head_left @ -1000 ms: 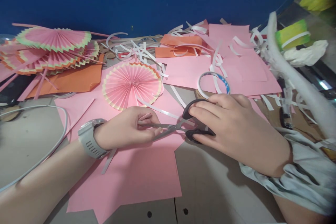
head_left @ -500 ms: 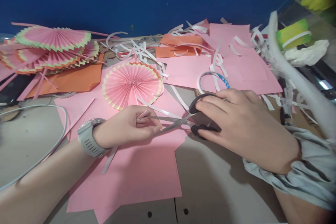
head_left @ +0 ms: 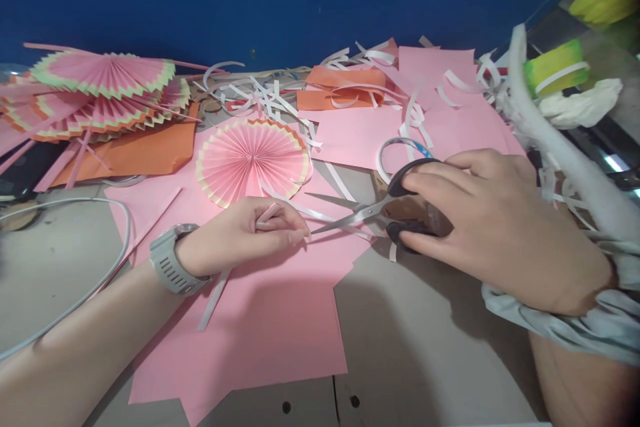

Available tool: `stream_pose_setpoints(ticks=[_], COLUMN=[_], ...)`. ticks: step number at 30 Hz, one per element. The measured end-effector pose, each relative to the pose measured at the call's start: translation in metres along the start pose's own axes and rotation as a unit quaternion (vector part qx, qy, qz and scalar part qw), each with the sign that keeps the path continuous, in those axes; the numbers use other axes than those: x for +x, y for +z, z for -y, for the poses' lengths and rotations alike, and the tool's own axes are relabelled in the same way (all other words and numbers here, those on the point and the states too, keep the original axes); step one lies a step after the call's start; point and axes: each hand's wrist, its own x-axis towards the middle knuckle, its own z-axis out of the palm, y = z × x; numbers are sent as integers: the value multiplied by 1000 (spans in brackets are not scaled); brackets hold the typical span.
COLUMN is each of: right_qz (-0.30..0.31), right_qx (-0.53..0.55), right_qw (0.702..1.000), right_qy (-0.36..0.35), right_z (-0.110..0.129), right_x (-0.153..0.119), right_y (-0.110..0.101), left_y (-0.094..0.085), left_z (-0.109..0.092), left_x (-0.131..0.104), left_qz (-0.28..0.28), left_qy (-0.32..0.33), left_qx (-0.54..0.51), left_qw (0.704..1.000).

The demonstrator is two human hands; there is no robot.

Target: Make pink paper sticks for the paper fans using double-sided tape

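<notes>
Scissors (head_left: 370, 211): in the right hand (head_left: 493, 213), above the pink paper (head_left: 300, 320), with parted blades pointing towards the left hand (head_left: 243, 233); probably turned sideways to bring the tips level with the pinch.
Right grip: half curled around the handles, with thumb and fingers spread enough to hold the blades apart; partly hidden as to exact finger placing.
Left grip: nearly closed, pinching with thumb and forefinger, with a narrow pale strip (head_left: 270, 215) showing between the curled fingers; seemingly this tight to steady something so thin.
Lower blade tip (head_left: 320, 229): right beside the left fingertips; cannot tell whether touching.
Loose strip end (head_left: 215, 300): below the left wrist, over the pink paper; cannot tell whether joined to the pinched piece.
Pleated rosette (head_left: 253, 159): flat on the pink paper, just beyond the left hand; perhaps put there to stay within reach yet off the line of the blades.
Tape roll (head_left: 379, 161): flat behind the handles, partly on pink paper; likely left near the right hand for quick reach.
Rosette pile (head_left: 110, 75): stacked at far left, partly over an orange sheet (head_left: 155, 147); apparently grouped to save room.
</notes>
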Motion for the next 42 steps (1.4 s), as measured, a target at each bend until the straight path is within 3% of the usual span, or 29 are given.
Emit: stream_pose_setpoints(ticks=[10,16,20,26,32,34,39,42], right_qz=[-33,-52,-45,-58,-54,-39,-8,-7], right_qx=[80,96,103,100,95,93,84,78], right_qw=[995,991,991,989,989,990,992,993], right_qy=[-54,-78,-76,-89,-101,-98,-93,-94], right_z=[4,6,9,11,12,13,17,20], right_x=[3,3,3,3,3,4,6,6], right_y=[10,12,9,6,9,10,9,8], left_y=[1,1,3,6,6,5,5,8], left_z=[3,6,4,0,1,-1,-5,-2], left_x=[0,0,0,2,1,0,-1,-1], left_qz=[-42,-24,-69,-62,-95,-83,13,16], left_qy=[-25,-32,-27,-25,-25,-18,7,-15], left_qx=[-38,-44,-23,-4,16,17,14,41], left_qw=[998,998,997,998,995,996,1000,999])
